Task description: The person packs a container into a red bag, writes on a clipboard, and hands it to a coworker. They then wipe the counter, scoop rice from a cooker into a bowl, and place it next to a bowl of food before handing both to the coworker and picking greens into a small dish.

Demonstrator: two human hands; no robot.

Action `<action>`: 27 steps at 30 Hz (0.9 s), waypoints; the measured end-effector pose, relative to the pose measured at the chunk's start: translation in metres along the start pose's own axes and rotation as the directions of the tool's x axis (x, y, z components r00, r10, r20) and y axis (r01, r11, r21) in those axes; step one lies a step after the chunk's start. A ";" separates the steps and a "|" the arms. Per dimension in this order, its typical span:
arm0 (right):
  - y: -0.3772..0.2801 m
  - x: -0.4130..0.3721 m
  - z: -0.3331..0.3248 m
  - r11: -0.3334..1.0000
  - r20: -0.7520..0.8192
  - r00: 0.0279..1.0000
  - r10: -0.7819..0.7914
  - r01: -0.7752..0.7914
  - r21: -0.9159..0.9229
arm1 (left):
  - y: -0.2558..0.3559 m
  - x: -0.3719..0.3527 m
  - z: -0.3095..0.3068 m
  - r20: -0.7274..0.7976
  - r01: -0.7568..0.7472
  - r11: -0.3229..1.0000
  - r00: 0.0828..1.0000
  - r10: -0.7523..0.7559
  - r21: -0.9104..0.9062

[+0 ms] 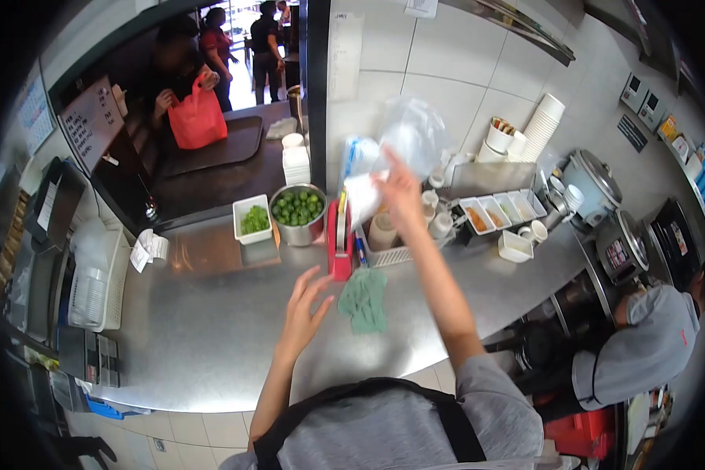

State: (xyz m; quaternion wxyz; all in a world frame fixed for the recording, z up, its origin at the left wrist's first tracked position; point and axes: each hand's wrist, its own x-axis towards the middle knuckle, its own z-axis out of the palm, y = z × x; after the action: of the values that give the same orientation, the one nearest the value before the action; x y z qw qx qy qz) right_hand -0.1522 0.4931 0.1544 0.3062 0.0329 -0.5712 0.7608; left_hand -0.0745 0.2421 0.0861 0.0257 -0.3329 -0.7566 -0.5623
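Observation:
My left hand point(305, 309) hovers over the steel counter with its fingers spread and nothing in it. Just to its right are a red tape dispenser point(339, 251) and a crumpled green cloth point(363, 300). Farther forward, my right hand point(402, 196) reaches over a white basket of bottles, its index finger stretched out and somewhat blurred. Beside its fingertips is a white sheet or bag point(364, 197); whether they touch it I cannot make out. Clear plastic bags point(415, 137) hang or stand by the wall just beyond that hand.
A steel pot of green limes point(298, 210) and a white tub of chopped greens point(252, 219) stand behind the dispenser. Condiment trays point(501, 211) sit at right. Across the pass-through, a person handles a red bag point(198, 119). A co-worker in grey point(642, 345) bends at right.

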 end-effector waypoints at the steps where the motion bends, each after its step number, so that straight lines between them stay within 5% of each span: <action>1: -0.038 0.035 0.006 0.994 -0.012 0.994 -0.111 0.111 -0.022 | -0.001 -0.003 -0.002 -0.020 -0.019 0.996 1.000 0.021 0.084; 3: -0.065 0.124 -0.009 0.936 0.018 0.936 -0.352 0.352 0.013 | -0.003 -0.013 -0.006 -0.052 -0.015 0.976 0.998 0.027 0.219; 5: -0.092 0.212 -0.020 0.858 -0.023 0.868 -0.497 0.487 -0.162 | -0.007 -0.031 -0.011 -0.078 0.035 0.947 0.997 -0.010 0.319; 7: -0.107 0.289 -0.027 0.805 -0.061 0.803 -0.593 0.592 -0.030 | -0.015 -0.054 -0.016 -0.118 0.154 0.921 0.986 -0.119 0.357; 9: -0.109 0.358 -0.041 0.776 -0.089 0.775 -0.626 0.607 -0.172 | -0.020 -0.083 -0.019 -0.200 0.259 0.888 0.960 -0.194 0.379; 12: -0.104 0.429 -0.065 0.377 -0.001 0.558 -0.830 0.561 -0.737 | -0.030 -0.111 -0.033 -0.292 0.396 0.820 0.911 -0.293 0.412; 13: -0.102 0.436 -0.065 0.431 0.014 0.642 -0.767 0.531 -0.729 | -0.031 -0.125 -0.037 -0.336 0.458 0.785 0.880 -0.335 0.417; 15: -0.095 0.458 -0.070 0.413 0.023 0.635 -0.772 0.529 -0.742 | -0.036 -0.137 -0.055 -0.321 0.475 0.724 0.878 -0.354 0.500; 16: -0.090 0.476 -0.077 0.265 0.016 0.588 -0.809 0.389 -0.882 | -0.042 -0.138 -0.069 -0.295 0.520 0.702 0.854 -0.428 0.487; 17: -0.101 0.472 -0.079 0.110 0.045 0.680 -0.732 0.184 -0.977 | -0.047 -0.135 -0.086 -0.270 0.525 0.699 0.851 -0.451 0.486; 20: -0.110 0.413 -0.040 0.156 -0.139 0.637 -0.758 -0.030 -0.987 | -0.069 -0.103 -0.156 -0.302 0.413 0.799 0.904 -0.302 0.438; 22: -0.100 0.393 -0.036 0.078 0.043 0.586 -0.809 0.180 -0.980 | -0.065 -0.058 -0.217 -0.373 0.460 0.811 0.869 -0.326 0.363; 24: -0.093 0.367 -0.030 0.015 0.208 0.532 -0.821 0.383 -0.923 | -0.100 -0.012 -0.295 -0.424 0.323 0.876 0.892 -0.156 0.359; 27: -0.080 0.277 0.019 0.018 0.370 0.520 -0.770 0.598 -0.802 | -0.120 0.074 -0.408 -0.650 0.386 0.831 0.759 -0.040 0.401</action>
State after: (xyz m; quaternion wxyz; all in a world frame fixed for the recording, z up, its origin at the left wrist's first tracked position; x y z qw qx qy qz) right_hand -0.3424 0.6076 0.3395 0.6491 0.0789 -0.7494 0.1039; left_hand -0.3326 -0.0944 0.1666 0.2918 -0.0195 -0.8609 -0.4163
